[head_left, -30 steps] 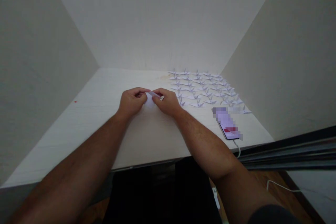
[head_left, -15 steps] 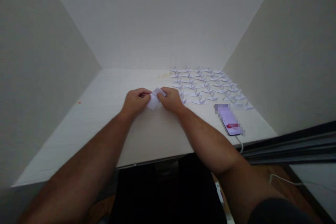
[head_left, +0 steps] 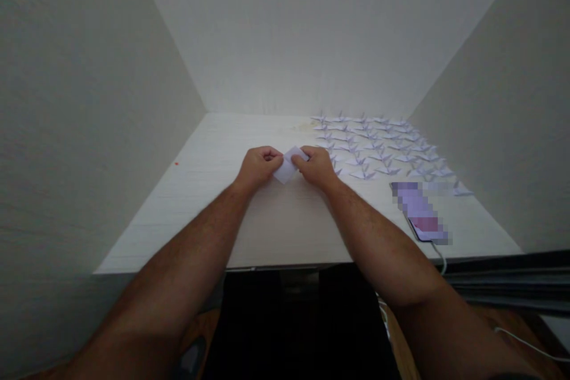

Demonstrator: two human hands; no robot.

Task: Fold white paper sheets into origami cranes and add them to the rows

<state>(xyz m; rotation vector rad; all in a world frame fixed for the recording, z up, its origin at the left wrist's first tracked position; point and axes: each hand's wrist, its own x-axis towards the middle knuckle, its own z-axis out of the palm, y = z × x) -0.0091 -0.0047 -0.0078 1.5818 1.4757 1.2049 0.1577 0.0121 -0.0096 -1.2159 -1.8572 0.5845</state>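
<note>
A small folded piece of white paper [head_left: 285,174] is held between my two hands above the white tabletop [head_left: 285,231]. My left hand [head_left: 261,167] pinches its left edge, thumb on top and fingers curled. My right hand [head_left: 317,166] grips the right side, its thumb lying across the paper's face. One corner of the paper points down towards me. The fingers behind the sheet are hidden, and its finer creases are too small to make out.
Several rows of white paper cranes [head_left: 363,145] stand at the back right. Nearer me lies a phone [head_left: 414,205], its screen blurred, with a white cable [head_left: 440,255] over the table edge. A red speck [head_left: 177,164] is at left. Walls enclose three sides.
The whole view has shifted, so the table and hands appear further right. Both hands keep hold of the paper, which looks slightly turned, with more of its face showing.
</note>
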